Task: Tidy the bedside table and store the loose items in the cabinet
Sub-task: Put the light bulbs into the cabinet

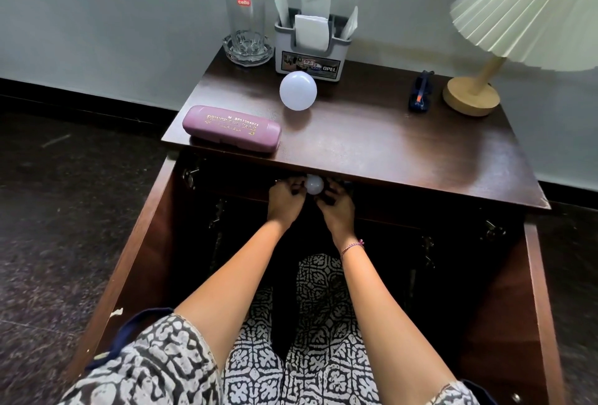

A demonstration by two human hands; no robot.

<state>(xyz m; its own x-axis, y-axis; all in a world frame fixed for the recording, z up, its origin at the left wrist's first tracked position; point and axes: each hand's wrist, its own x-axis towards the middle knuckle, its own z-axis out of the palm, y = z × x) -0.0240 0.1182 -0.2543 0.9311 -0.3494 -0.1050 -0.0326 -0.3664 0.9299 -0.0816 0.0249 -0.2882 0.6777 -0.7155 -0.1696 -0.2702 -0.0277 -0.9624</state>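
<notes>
My left hand [286, 201] and right hand [337, 209] at the cabinet [139, 243] mouth, fingers [293, 189] curled round the small bulb [314, 184], two-handed, I judge, so it cannot roll.

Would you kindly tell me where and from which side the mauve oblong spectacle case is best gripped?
Grip the mauve oblong spectacle case across its narrow width midway, coming from above: it lies flat and closed along the front edge of the dark wooden table top, long sides free.
</notes>
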